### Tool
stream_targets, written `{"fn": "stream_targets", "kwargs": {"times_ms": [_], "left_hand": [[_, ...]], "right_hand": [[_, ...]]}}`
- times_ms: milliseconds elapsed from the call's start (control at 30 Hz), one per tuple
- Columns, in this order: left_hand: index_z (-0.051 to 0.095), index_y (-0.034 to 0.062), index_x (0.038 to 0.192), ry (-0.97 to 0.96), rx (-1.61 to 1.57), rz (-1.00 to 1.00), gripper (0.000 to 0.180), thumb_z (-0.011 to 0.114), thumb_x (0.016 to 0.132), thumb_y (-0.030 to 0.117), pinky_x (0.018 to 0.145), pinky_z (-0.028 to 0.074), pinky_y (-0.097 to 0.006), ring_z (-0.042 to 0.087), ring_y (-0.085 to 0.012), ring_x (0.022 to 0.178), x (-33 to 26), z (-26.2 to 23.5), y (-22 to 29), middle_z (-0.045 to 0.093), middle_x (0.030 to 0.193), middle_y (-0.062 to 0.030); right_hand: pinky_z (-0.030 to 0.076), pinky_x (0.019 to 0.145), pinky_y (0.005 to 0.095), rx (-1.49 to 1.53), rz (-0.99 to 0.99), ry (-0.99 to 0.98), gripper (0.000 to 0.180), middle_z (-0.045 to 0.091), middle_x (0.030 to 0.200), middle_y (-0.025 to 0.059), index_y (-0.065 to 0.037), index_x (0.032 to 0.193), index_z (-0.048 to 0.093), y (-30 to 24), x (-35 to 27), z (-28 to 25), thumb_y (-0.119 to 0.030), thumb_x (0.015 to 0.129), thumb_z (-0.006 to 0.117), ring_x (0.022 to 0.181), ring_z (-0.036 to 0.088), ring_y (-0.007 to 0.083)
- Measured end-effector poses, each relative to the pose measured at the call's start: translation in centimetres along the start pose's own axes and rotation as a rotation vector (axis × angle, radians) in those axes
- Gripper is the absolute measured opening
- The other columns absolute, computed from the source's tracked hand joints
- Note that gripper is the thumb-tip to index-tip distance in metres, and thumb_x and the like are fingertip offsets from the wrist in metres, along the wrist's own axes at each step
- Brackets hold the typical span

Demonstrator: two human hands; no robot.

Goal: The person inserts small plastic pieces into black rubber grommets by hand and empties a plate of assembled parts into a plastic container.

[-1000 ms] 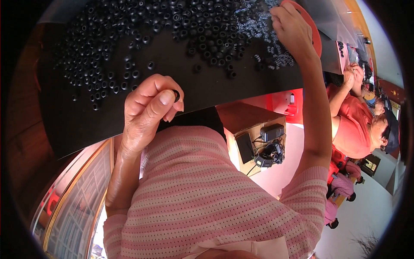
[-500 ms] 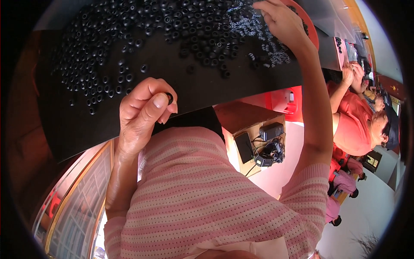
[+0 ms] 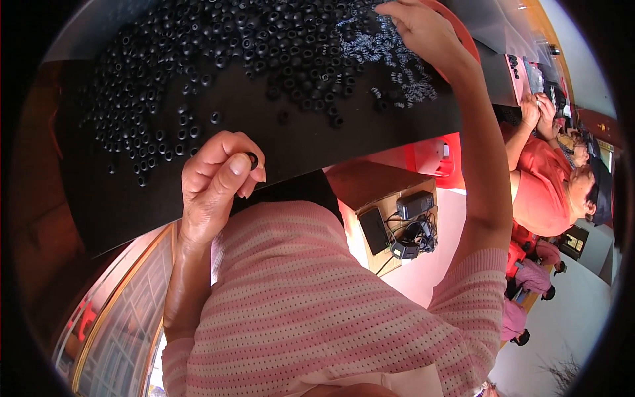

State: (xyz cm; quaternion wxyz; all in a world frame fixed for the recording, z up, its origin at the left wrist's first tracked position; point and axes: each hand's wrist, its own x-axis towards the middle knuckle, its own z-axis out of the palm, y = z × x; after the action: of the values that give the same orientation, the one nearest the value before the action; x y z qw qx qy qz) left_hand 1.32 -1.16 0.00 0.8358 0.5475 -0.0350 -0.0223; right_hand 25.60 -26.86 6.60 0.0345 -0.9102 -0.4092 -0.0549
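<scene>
My left hand (image 3: 221, 171) is closed, pinching a small black round piece with a hole (image 3: 253, 160) between thumb and fingers, just above the front edge of the black table (image 3: 218, 86). At the far right, my right hand (image 3: 426, 33) reaches over a scatter of small silvery springs (image 3: 397, 66). Its fingers are drawn together near the springs; whatever lies between the tips is too small to make out. A broad heap of matching black hollow pieces (image 3: 284, 46) covers the far part of the table, with several loose ones nearer me.
A red-orange basin (image 3: 463, 33) stands beyond my right forearm. Below the table are a cardboard box (image 3: 370, 175) with black adapters and cables (image 3: 413, 231), and a red plastic stool (image 3: 436, 159). A person in a red shirt (image 3: 546, 192) works at the right; others sit farther back.
My right hand has shifted slightly left over the springs. The left hand still holds the black piece, its pinch turned a little. The whole view has tilted slightly.
</scene>
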Motion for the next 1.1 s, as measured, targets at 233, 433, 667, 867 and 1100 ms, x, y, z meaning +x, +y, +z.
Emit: {"fn": "stream_targets", "kwargs": {"times_ms": [233,433,667,867,1100], "left_hand": [[0.058,0.0013,0.089,0.005,-0.008,-0.007,0.024,0.053,0.098,0.023,0.054,0.036,-0.019,0.041,-0.0046,0.058,0.0,0.2,0.2,0.057,0.078,-0.0028],[0.058,0.0011,0.089,0.007,0.001,-0.006,0.025,0.053,0.097,0.024,0.054,0.036,-0.019,0.042,-0.0046,0.059,0.1,0.0,0.1,0.056,0.078,-0.0028],[0.058,0.0012,0.088,0.029,0.011,-0.011,0.026,0.054,0.097,0.025,0.054,0.036,-0.019,0.041,-0.0049,0.059,0.0,0.2,0.1,0.056,0.078,-0.0026],[0.058,0.0011,0.089,0.019,0.009,-0.009,0.026,0.054,0.097,0.025,0.054,0.036,-0.019,0.041,-0.0049,0.058,0.2,0.3,0.2,0.056,0.077,-0.0027],[0.059,0.0009,0.089,0.031,0.008,-0.011,0.025,0.053,0.097,0.024,0.054,0.035,-0.019,0.042,-0.0048,0.058,0.0,0.2,0.2,0.056,0.076,-0.0021]], "right_hand": [[0.047,0.073,0.0455,-0.019,0.009,-0.067,0.015,0.059,0.091,0.0189,-0.004,0.085,0.063,0.9,0.2,0.0,-0.006,0.080,0.049,0.089,0.059,0.0360],[0.047,0.072,0.0469,-0.057,0.047,-0.032,0.012,0.059,0.089,0.0195,-0.002,0.081,0.061,1.3,1.1,0.8,-0.007,0.081,0.049,0.084,0.059,0.0387],[0.046,0.072,0.0468,0.281,-0.084,0.120,0.013,0.059,0.089,0.0208,-0.002,0.080,0.059,1.1,2.1,0.8,-0.012,0.084,0.052,0.085,0.059,0.0398],[0.045,0.073,0.0463,-0.021,0.191,0.014,0.008,0.059,0.086,0.0217,-0.001,0.085,0.056,0.3,2.6,1.4,-0.009,0.083,0.054,0.085,0.058,0.0408],[0.044,0.072,0.0431,0.045,0.272,0.026,0.006,0.057,0.084,0.0218,-0.002,0.086,0.053,-1.3,2.6,1.3,-0.003,0.079,0.052,0.081,0.058,0.0385]]}}
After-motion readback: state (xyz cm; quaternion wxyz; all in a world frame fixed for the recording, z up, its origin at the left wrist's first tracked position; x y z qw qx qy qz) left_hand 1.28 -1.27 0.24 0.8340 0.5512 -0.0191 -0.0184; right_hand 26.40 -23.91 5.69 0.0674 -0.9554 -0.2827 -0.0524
